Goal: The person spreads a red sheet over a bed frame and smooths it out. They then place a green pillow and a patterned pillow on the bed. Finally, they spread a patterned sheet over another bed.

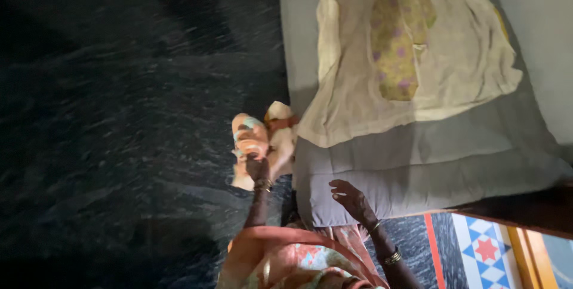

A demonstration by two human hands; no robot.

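Observation:
My left hand (258,168) grips a bundle of folded peach and cream cloth (258,146), held over the dark floor just left of the bed. My right hand (351,198) rests with fingers spread on the near edge of a grey quilted pad (430,164) that covers the bed. A cream garment with a yellow-green flowered panel (406,44) lies spread flat on the pad, further away from me. Bangles show on both wrists.
Dark speckled stone floor (119,116) fills the left half. A pale wall (537,26) runs along the right. A patterned tile strip with a red star (486,250) and a wooden edge sit at lower right. My peach clothing (286,259) shows at the bottom.

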